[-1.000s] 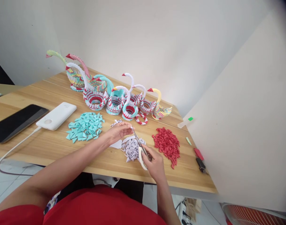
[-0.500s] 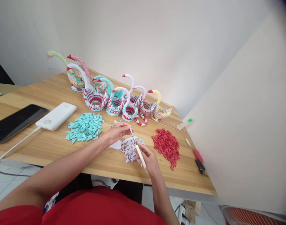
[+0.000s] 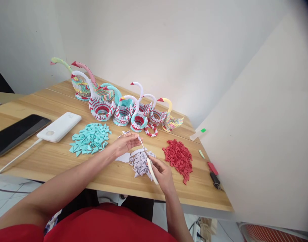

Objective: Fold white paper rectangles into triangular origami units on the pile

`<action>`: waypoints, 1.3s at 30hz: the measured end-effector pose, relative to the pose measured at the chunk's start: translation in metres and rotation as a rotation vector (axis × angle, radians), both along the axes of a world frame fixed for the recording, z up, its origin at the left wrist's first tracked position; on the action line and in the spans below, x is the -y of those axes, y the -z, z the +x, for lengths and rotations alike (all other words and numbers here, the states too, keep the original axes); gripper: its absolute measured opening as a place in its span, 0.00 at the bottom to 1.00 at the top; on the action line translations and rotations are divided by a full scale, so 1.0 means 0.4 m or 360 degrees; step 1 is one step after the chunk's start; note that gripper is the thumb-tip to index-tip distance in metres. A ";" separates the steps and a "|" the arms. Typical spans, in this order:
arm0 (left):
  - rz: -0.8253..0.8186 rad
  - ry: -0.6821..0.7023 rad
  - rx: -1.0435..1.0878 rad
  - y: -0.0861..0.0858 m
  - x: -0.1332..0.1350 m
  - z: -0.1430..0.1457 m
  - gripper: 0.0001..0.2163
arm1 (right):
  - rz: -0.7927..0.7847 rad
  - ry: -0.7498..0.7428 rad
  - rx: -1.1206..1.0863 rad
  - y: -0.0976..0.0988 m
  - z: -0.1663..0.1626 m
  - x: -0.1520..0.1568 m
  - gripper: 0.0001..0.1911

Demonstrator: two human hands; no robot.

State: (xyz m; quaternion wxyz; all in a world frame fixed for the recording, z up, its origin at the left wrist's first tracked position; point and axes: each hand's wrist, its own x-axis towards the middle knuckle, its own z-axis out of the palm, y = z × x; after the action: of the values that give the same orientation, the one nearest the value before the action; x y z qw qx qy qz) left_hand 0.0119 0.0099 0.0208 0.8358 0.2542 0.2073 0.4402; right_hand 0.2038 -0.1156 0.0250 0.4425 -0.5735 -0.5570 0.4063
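the right hand point(image 3: 162, 170) has its fingers closed through the handles of white scissors point(image 3: 148, 160), blades meeting a small white paper strip point(image 3: 130, 134) pinched between the left hand's point(image 3: 125, 143) fingers, above the counter's point(image 3: 55, 158) near edge. the paper looks light, thin and floppy, best gripped close to the cut. below lies a grey folded pile point(image 3: 140, 163), between teal pieces point(image 3: 89, 138) and red pieces point(image 3: 179, 157).
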 end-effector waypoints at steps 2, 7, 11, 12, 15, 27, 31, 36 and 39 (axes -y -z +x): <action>0.0046 0.0032 -0.0008 0.001 0.001 0.000 0.07 | 0.0016 -0.0010 0.0025 -0.002 -0.001 -0.001 0.18; 0.0280 -0.0014 -0.0201 0.008 0.002 0.006 0.10 | 0.0263 -0.0002 0.0460 -0.031 -0.012 0.002 0.17; 0.0221 -0.0060 -0.0164 0.009 0.000 0.008 0.11 | 0.0335 -0.0001 0.0546 -0.039 -0.015 -0.003 0.17; 0.0166 -0.0061 -0.0112 0.007 -0.001 0.007 0.10 | 0.0275 -0.0014 0.0451 -0.037 -0.012 -0.004 0.17; -0.0025 -0.0084 0.0010 -0.002 -0.007 0.001 0.07 | 0.0097 -0.0053 0.0177 -0.026 -0.001 -0.007 0.16; -0.0147 -0.0018 0.0050 -0.023 0.004 -0.004 0.06 | 0.0081 -0.0071 0.0146 -0.022 -0.006 -0.015 0.16; -0.0096 -0.0010 0.0021 -0.021 0.000 -0.006 0.08 | 0.0196 -0.0055 0.0345 -0.028 -0.010 -0.011 0.16; 0.0096 -0.0066 -0.0087 -0.011 -0.003 -0.004 0.10 | 0.0567 -0.0010 0.0870 -0.037 -0.021 -0.002 0.16; 0.0142 -0.0087 -0.0120 -0.003 0.001 0.003 0.11 | 0.0732 -0.0023 0.1049 -0.032 -0.028 -0.008 0.16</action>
State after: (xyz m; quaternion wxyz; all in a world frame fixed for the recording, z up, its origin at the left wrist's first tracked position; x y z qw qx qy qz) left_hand 0.0131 0.0094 0.0219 0.8030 0.3019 0.2258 0.4616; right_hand 0.1925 -0.1123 0.0377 0.3539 -0.5552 -0.7496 0.0684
